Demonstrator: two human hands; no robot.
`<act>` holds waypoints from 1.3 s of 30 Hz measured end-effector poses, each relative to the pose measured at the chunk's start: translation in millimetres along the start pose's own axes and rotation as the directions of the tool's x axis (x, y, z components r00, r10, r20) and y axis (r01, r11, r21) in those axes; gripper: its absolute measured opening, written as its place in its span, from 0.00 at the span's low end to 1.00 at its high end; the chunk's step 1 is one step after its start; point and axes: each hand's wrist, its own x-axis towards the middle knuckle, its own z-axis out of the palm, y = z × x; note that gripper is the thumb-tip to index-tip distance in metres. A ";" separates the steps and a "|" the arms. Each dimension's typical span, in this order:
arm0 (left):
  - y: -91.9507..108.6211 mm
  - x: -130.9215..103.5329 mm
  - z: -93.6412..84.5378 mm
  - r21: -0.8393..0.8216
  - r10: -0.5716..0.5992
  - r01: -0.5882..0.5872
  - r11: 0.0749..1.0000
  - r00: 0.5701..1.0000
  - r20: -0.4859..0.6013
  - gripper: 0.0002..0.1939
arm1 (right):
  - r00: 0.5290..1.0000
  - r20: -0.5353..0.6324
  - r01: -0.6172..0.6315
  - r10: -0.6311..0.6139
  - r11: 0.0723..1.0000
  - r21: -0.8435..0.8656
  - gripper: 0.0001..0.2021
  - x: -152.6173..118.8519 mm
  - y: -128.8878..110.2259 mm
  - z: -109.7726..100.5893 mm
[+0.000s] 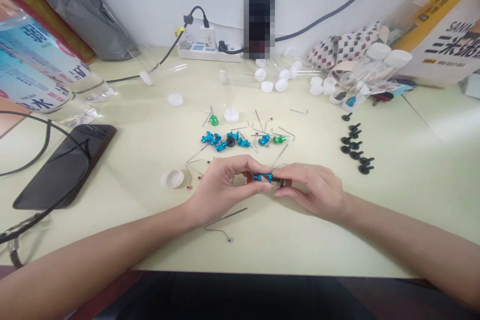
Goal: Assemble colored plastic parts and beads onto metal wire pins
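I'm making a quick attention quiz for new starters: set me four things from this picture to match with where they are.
1. Blue-and-black piece
2. Phone
3. Power strip
4. Group of black pieces

A. At the back, by the wall
B. Loose, over on the right
C. Between the fingertips of the left hand and right hand
D. Lying flat on the left

Pairs: 1-C, 2-D, 3-A, 4-B
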 end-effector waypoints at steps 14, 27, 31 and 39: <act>0.5 2.7 -0.7 -0.072 0.000 0.002 0.997 1.000 0.025 0.09 | 0.999 0.004 -0.048 0.048 0.999 0.024 0.12 -6.4 1.1 3.3; 0.0 0.3 0.7 -0.012 0.002 -0.001 1.000 1.000 0.015 0.08 | 0.998 0.025 -0.057 0.056 0.997 0.049 0.09 -0.6 0.6 2.3; 0.6 0.0 0.6 -0.017 -0.006 0.006 1.000 1.000 0.007 0.08 | 0.998 0.026 -0.055 0.054 0.998 0.027 0.08 2.5 -0.7 0.6; 0.3 -0.2 0.5 -0.009 -0.004 0.004 1.000 1.000 -0.006 0.08 | 0.997 0.050 -0.067 0.067 0.998 0.002 0.10 0.4 0.6 0.2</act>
